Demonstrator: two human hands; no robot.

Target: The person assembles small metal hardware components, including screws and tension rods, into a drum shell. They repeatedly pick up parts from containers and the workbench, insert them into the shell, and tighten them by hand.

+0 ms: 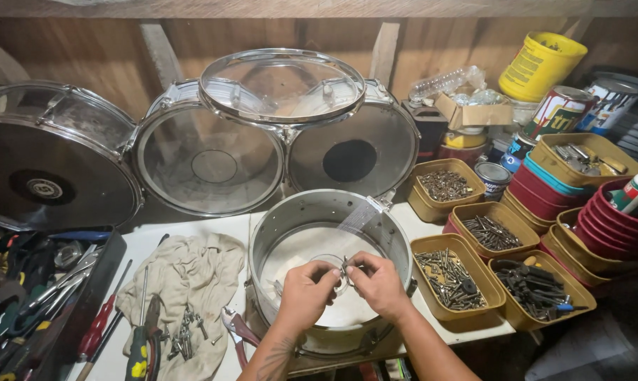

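A bare metal drum shell (290, 219) lies open-side-up on the white worktop, right in front of me. Both hands meet above its middle. My left hand (306, 293) and my right hand (379, 282) pinch a small metal fitting (344, 269) between their fingertips, beside a small clear ring. Which hand bears the piece more I cannot tell.
Three drums (206, 162) lean against the wooden wall, a clear drumhead hoop (282, 85) resting on top. A beige rag (185, 282) with several screws, pliers (238, 331) and screwdrivers (96, 328) lie left. Yellow tubs of screws (454, 279) and stacked red tubs (608, 226) stand right.
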